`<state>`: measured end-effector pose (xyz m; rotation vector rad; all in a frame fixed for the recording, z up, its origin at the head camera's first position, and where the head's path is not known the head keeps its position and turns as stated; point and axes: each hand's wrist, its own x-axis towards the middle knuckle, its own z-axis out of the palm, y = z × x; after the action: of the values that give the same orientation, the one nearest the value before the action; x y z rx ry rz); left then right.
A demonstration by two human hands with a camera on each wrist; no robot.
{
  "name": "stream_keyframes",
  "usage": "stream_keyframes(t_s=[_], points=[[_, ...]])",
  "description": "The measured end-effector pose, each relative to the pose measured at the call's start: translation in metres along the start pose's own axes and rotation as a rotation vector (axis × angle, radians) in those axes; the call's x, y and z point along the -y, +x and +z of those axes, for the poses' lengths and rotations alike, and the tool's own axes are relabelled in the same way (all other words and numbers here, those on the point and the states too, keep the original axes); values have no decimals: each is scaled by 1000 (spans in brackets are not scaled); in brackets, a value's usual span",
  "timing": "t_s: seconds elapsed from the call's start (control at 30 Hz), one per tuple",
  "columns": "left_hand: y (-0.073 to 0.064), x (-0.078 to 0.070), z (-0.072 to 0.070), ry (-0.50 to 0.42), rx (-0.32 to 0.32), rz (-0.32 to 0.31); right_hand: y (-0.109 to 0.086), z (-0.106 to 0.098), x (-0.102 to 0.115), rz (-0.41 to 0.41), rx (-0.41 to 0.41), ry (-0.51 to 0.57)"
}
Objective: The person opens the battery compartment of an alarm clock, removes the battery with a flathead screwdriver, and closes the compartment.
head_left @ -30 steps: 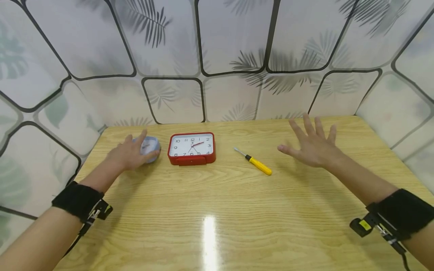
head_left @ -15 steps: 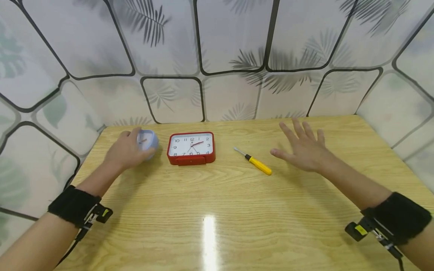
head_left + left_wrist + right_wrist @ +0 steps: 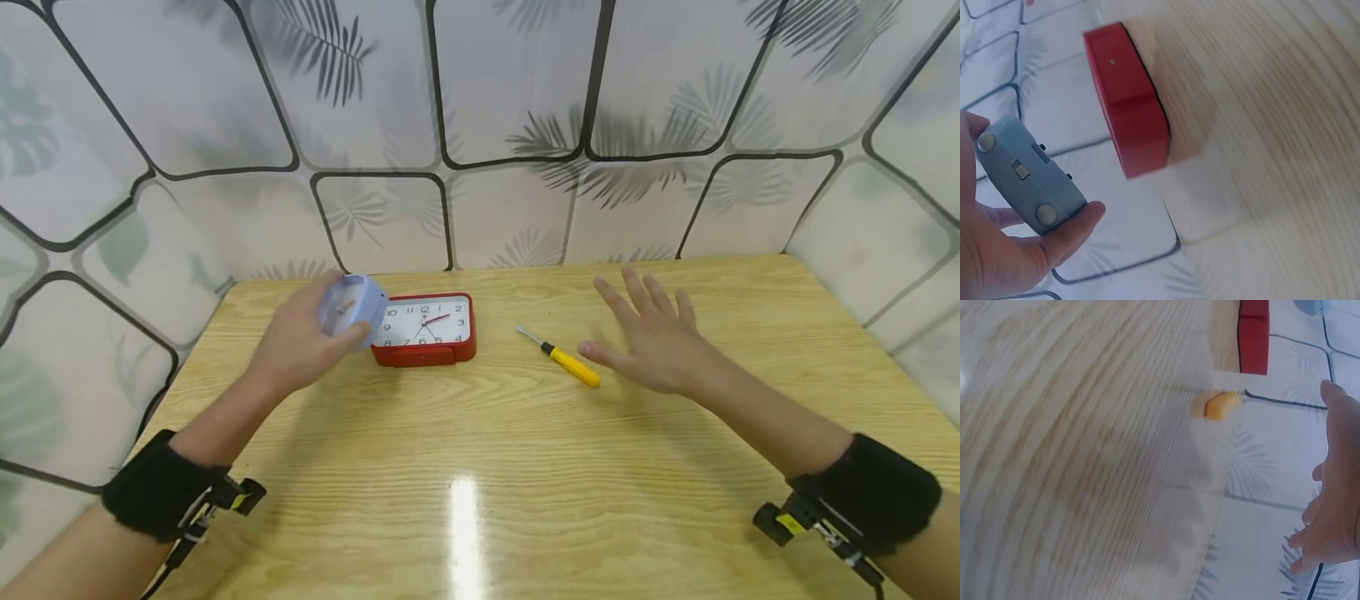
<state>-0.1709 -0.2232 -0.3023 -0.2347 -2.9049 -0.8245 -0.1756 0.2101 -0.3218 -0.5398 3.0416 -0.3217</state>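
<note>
My left hand (image 3: 300, 337) grips a small light-blue alarm clock (image 3: 352, 310), raised off the table and overlapping the left edge of a red clock in the head view. In the left wrist view, the blue clock's underside (image 3: 1030, 177) shows two round feet and a small switch, with thumb and fingers around it. The red rectangular clock (image 3: 424, 354) stands upright on the table. To its right lies a screwdriver (image 3: 573, 365) with a yellow handle. Just right of that, my right hand (image 3: 660, 342) hovers over the table, its fingers spread, holding nothing.
The wooden table (image 3: 525, 467) has a bright light reflection near its front. A patterned wall covering (image 3: 517, 217) rises along the table's back edge and both sides. Black bands with small cameras (image 3: 862, 492) are strapped on both wrists.
My left hand has closed around the blue clock, lifted it and brought it right, toward the red clock. My right hand has drifted left, closer to the screwdriver.
</note>
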Motion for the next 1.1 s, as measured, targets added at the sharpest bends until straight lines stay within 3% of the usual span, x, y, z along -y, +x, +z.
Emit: stream_keyframes(t_s=[0.27,0.5,0.7,0.83,1.0,1.07,1.1], points=[[-9,-25,9,-249,53,-9,-1,3,19,-49,-24,34],[-11,-39,20,-527,99,-26,-1,10,35,-105,-84,87],[-10,-53,30,-723,120,-44,1,15,49,-112,-57,142],[-11,-63,35,-890,188,-105,1,20,55,-116,-34,176],[-15,-81,41,-1144,261,-301,0,24,63,-140,-29,220],[-19,-85,45,-1224,282,-330,-1,25,66,-152,-24,235],[-21,-85,47,-1234,297,-302,-1,25,68,-157,-23,242]])
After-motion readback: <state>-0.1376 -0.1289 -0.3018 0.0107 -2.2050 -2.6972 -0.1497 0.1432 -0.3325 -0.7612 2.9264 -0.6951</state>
